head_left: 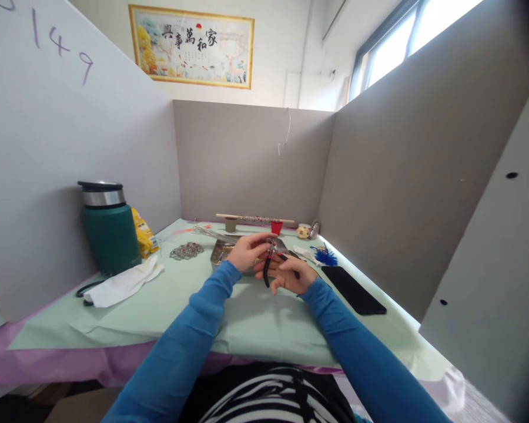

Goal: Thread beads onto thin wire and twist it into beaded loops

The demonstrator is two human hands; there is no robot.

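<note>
At the far left of the tabletop [255, 320], a green flask [110, 235] is seen standing, with a white cloth [126, 283] laid in front and a yellow packet [144, 234] partly hidden behind it. Farther right, a heap of silvery chain dotted with red [186, 251] is spread near a metal tray [214, 256]. Behind the tray, a pale rod [224, 216] is supported across a grey-brown cup [230, 225] and a red cup [276, 228].

The left hand [247, 251] is held over the tray, its fingers bent towards the head of the black-handled pliers [267, 273]; whether a small piece is pinched there cannot be told. The pliers are held above the tray's front right part by the right hand [294, 276], palm upturned, fingers partly curled, the handles spread apart.

To the right, a blue tinsel-like bundle [325, 255] is placed beyond a flat black slab [354, 289].
</note>
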